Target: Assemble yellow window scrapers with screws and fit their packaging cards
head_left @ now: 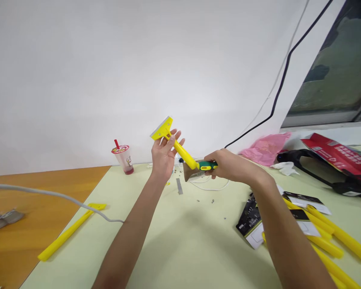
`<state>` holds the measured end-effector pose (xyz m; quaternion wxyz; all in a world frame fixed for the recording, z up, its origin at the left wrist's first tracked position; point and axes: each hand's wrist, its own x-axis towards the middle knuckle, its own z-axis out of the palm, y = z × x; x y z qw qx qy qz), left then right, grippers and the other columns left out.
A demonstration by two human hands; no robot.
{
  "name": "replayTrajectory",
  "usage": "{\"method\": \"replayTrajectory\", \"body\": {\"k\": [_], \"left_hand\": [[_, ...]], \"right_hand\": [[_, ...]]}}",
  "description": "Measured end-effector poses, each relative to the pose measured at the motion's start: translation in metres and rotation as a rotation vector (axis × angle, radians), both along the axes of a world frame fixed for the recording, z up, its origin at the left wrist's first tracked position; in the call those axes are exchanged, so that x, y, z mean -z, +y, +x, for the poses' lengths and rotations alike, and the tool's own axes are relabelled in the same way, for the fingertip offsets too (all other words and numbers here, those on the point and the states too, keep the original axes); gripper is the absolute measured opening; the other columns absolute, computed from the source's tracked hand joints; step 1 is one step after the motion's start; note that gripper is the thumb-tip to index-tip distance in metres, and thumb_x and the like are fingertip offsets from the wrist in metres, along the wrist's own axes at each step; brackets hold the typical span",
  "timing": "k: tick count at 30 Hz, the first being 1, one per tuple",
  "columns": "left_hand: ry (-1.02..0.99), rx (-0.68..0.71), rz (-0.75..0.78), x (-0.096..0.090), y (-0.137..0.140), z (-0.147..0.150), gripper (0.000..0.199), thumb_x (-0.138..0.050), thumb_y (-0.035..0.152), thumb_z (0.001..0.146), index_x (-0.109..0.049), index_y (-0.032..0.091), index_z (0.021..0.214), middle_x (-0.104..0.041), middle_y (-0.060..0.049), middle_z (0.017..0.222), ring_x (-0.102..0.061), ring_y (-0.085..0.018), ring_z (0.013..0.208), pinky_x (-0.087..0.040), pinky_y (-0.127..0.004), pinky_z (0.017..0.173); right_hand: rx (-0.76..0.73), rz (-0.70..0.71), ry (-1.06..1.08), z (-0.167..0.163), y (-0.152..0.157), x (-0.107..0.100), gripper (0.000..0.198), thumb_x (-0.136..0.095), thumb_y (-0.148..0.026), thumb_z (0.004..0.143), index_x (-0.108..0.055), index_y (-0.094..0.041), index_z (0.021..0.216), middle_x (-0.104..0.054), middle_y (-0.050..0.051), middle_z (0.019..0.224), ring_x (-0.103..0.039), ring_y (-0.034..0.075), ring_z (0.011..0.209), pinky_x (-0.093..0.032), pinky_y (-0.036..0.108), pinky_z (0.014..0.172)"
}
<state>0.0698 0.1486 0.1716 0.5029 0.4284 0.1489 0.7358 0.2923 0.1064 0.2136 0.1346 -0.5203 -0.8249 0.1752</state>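
Observation:
My left hand [164,158] is raised and closed around a yellow scraper [183,152], with its wide head and metal blade edge tilted up to the left. My right hand [225,165] grips the green-and-yellow handle of a putty knife [207,165]. That handle touches or overlaps the lower end of the yellow scraper's handle; I cannot tell which. Part of the putty knife's broad metal blade shows behind the scraper. Below the hands, a loose flat metal blade [179,186] and several tiny screws [212,201] lie on the pale table.
Another yellow scraper [70,233] lies at the left table edge, under a grey cable [63,195]. A drink cup [124,158] stands by the wall. To the right are black packages [251,220], several yellow scrapers [343,235], a pink bag [266,148] and red packaging [338,154].

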Motion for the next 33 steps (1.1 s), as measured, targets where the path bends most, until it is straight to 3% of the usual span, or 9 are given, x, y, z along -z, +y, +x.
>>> {"method": "replayTrajectory", "body": {"k": [7,17,22,28,33], "left_hand": [[0.128,0.102,-0.127,0.021,0.008,0.019,0.031,-0.095,0.019,0.086,-0.073,0.015,0.108,-0.077,-0.013,0.127,-0.072,-0.040,0.139,-0.052,-0.061,0.126],[0.193,0.210,-0.383,0.066,0.044,0.042,0.032,-0.095,0.025,0.089,-0.071,0.012,0.105,-0.082,-0.021,0.121,-0.080,-0.036,0.126,-0.057,-0.055,0.117],[0.194,0.252,-0.367,0.067,0.057,0.051,0.035,-0.096,0.032,0.090,-0.071,0.011,0.101,-0.080,-0.027,0.127,-0.080,-0.035,0.124,-0.056,-0.056,0.119],[0.283,0.305,-0.365,0.062,0.069,0.071,0.040,-0.099,0.040,0.085,-0.072,0.013,0.098,-0.081,-0.025,0.128,-0.080,-0.035,0.122,-0.057,-0.052,0.117],[0.412,0.267,-0.375,0.064,0.079,0.090,0.059,-0.100,0.060,0.077,-0.073,0.017,0.107,-0.080,-0.022,0.134,-0.078,-0.034,0.121,-0.056,-0.047,0.109]], "right_hand": [[0.010,0.104,0.002,0.003,0.001,0.005,0.014,-0.069,-0.015,0.081,-0.061,-0.023,0.072,-0.065,-0.003,0.067,-0.047,0.014,0.061,-0.029,0.029,0.056],[0.126,0.173,-0.156,0.029,0.028,0.026,0.007,-0.074,-0.020,0.080,-0.070,-0.023,0.076,-0.073,0.003,0.074,-0.056,0.017,0.063,-0.032,0.031,0.057],[0.209,0.233,-0.193,0.039,0.032,0.025,0.007,-0.080,-0.018,0.082,-0.079,-0.024,0.087,-0.080,0.007,0.092,-0.068,0.022,0.075,-0.038,0.030,0.060],[0.247,0.195,-0.208,0.049,0.040,0.023,0.006,-0.079,-0.018,0.082,-0.081,-0.024,0.081,-0.080,0.007,0.085,-0.068,0.022,0.075,-0.039,0.030,0.060],[0.285,0.227,-0.192,0.066,0.046,0.027,0.006,-0.079,-0.024,0.079,-0.083,-0.024,0.084,-0.079,0.005,0.079,-0.066,0.021,0.072,-0.039,0.030,0.059]]}}
